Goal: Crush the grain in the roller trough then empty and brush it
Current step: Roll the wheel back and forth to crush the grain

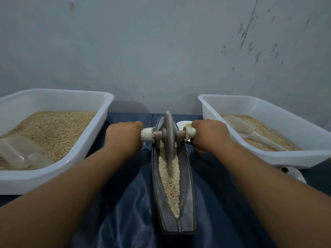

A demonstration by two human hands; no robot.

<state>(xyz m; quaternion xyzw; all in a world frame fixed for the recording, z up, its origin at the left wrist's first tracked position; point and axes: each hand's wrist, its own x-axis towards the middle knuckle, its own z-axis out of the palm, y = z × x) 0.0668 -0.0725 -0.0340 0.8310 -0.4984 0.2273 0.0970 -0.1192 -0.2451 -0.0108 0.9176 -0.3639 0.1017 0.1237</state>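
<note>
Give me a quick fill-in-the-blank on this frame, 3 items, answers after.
1. The wheel stands at the ____ end of the trough.
2. Each hand, left and right, grips one end of the wheel's ____.
3. A clear scoop lies on the grain in the ____ tub.

Answers: far; axle; left

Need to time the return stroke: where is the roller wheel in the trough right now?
In the head view the roller wheel stands at the trough's far end, between the left hand and right hand.
</note>
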